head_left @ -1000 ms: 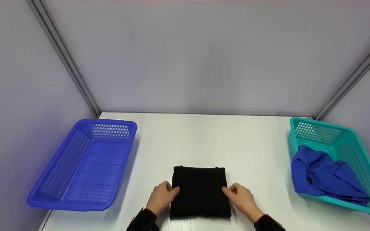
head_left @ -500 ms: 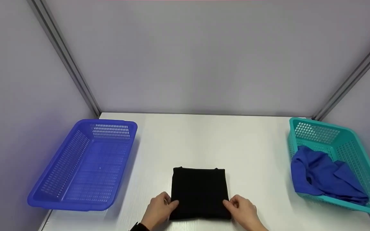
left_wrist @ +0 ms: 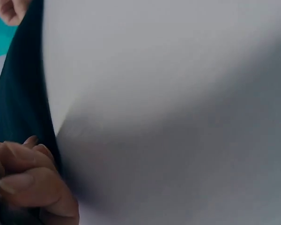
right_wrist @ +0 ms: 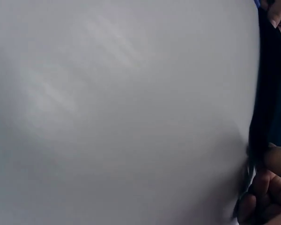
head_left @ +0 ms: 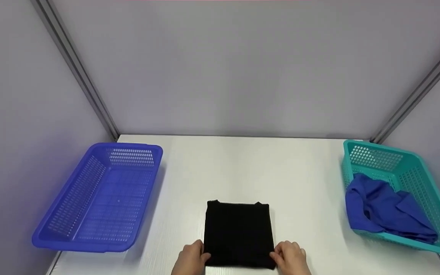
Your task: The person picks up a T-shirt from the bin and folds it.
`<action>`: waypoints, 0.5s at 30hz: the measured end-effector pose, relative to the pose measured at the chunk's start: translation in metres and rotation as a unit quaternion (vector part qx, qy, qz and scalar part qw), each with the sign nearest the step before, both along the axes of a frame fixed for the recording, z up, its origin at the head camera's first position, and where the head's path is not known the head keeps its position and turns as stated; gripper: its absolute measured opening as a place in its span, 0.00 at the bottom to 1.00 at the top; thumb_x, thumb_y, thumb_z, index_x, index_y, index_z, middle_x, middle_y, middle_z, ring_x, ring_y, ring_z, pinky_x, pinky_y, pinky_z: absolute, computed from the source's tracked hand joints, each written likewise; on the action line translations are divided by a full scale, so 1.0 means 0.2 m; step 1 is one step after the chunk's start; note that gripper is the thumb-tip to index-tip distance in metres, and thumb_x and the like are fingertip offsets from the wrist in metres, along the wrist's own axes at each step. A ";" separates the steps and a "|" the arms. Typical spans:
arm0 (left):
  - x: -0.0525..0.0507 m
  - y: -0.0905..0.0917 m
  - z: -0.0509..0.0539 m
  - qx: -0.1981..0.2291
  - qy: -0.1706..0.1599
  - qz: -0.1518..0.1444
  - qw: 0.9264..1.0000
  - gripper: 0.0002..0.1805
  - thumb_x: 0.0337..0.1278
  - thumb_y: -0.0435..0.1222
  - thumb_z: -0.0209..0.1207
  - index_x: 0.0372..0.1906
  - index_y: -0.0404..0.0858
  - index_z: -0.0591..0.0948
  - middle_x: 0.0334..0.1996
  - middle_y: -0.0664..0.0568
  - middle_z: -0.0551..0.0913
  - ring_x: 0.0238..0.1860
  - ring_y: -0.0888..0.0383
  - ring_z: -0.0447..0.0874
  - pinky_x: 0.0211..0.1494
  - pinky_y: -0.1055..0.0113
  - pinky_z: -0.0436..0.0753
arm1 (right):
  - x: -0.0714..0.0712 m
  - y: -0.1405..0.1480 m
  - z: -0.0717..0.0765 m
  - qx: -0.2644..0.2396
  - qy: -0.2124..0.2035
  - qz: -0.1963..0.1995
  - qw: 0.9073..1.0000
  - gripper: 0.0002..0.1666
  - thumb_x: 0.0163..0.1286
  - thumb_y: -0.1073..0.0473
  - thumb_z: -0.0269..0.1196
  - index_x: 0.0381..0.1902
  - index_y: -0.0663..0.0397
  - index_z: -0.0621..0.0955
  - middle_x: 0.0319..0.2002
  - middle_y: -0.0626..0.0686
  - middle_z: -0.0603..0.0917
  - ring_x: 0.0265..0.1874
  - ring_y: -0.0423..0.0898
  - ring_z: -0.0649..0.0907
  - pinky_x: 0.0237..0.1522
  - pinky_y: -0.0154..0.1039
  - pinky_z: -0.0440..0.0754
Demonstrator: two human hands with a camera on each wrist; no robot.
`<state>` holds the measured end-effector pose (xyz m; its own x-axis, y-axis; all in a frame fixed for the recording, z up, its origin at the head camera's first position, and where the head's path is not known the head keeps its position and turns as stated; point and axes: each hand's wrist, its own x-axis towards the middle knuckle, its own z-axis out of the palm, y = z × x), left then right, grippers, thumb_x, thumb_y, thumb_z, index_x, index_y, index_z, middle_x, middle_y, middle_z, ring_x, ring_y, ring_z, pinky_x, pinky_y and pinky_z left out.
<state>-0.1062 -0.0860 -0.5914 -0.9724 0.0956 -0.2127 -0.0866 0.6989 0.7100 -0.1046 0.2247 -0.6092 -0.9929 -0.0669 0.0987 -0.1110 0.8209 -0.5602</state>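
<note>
A black garment [head_left: 238, 233], folded into a near square, lies on the white table in front of me; its exact kind is hidden by the folding. My left hand [head_left: 190, 259] pinches its near left corner, thumb on top. At the near right corner, my right hand [head_left: 291, 258] pinches the cloth the same way. In the left wrist view, curled fingers of the left hand [left_wrist: 35, 183] hold the dark edge [left_wrist: 23, 89]. The right wrist view has the right hand [right_wrist: 269, 192] gripping the cloth [right_wrist: 274, 93] at the lower right.
A blue perforated plastic basket [head_left: 103, 246] with nothing in it stands at the left. At the right, a teal basket [head_left: 430, 183] contains a crumpled blue cloth [head_left: 388, 210]. Grey walls enclose the white table [head_left: 243, 164] at the back and both sides.
Both hands have slid along the sides of the black garment toward me, from mid-side to its near corners. The garment has shifted slightly toward me. The baskets stay in place.
</note>
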 end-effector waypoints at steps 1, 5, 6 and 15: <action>-0.01 0.01 0.00 -0.004 -0.001 0.000 1.000 0.15 0.61 0.33 0.67 0.27 0.40 0.71 0.20 0.54 0.76 0.24 0.57 0.76 0.27 0.59 0.75 | 0.00 0.00 -0.01 0.012 0.015 -0.002 1.000 0.17 0.60 0.58 0.74 0.23 0.45 0.74 0.23 0.40 0.70 0.27 0.39 0.67 0.34 0.38 0.62; -0.04 0.06 0.01 -0.031 0.041 0.003 0.999 0.14 0.63 0.34 0.66 0.28 0.41 0.71 0.22 0.54 0.77 0.24 0.56 0.80 0.25 0.59 0.74 | -0.04 0.02 0.00 0.031 0.024 -0.019 0.999 0.17 0.62 0.57 0.73 0.24 0.45 0.74 0.23 0.40 0.70 0.28 0.41 0.68 0.34 0.39 0.62; -0.05 0.08 0.01 -0.039 0.053 0.004 0.998 0.14 0.63 0.35 0.66 0.28 0.41 0.71 0.22 0.54 0.77 0.24 0.56 0.80 0.25 0.59 0.74 | -0.06 0.03 0.01 0.031 0.018 -0.024 0.999 0.17 0.63 0.57 0.73 0.24 0.45 0.74 0.23 0.41 0.70 0.28 0.42 0.68 0.35 0.40 0.62; -0.08 0.09 0.01 -0.032 0.034 0.017 0.999 0.15 0.62 0.35 0.67 0.27 0.42 0.71 0.22 0.55 0.75 0.24 0.57 0.75 0.26 0.59 0.72 | -0.11 0.05 0.03 0.030 -0.033 -0.050 0.998 0.11 0.67 0.54 0.70 0.27 0.48 0.80 0.26 0.43 0.74 0.31 0.44 0.70 0.37 0.43 0.62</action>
<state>-0.1226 -0.0689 -0.5895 -0.9873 0.0502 -0.1504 -0.0643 0.7406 0.6689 -0.1257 0.2355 -0.6025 -0.9991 0.0287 0.0313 0.0086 0.8579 -0.5138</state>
